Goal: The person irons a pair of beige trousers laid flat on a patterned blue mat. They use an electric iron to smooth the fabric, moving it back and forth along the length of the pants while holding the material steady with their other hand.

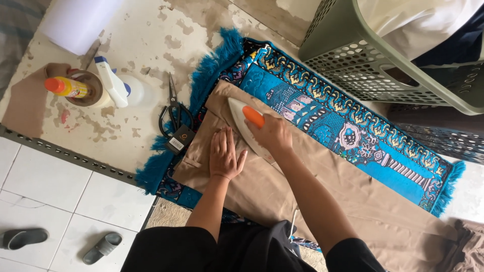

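My right hand (272, 133) is wrapped tight around the orange handle of the white iron (241, 121), fingers closed over it, and the iron's soleplate sits flat on the tan trousers (302, 191) with its nose pointing toward the waistband end. My left hand (224, 155) lies just beside the iron, palm down and fingers spread flat on the same cloth, holding nothing, only pressing the fabric. The trousers are laid lengthwise over the blue patterned rug (343, 131), which I take as my landmark: the rug stretches across the worn table (166, 30), its blue fringe sticking out past the waistband end of the trousers. Just off that fringed end of the rug lie black scissors (174, 113), touching the fringe, with a small black tag (180, 138) close by them. Farther from the rug on that same side stand a white spray bottle (115, 83), a small yellow bottle with an orange cap (68, 87) resting on a roll of tape (93, 90), and a white roll (78, 20) well apart near the table's corner. Along the rug's far long edge sits a grey-green perforated laundry basket (363, 60) with pale cloth in it. Below the table, on the white tiled floor, lie two grey sandals (103, 247).
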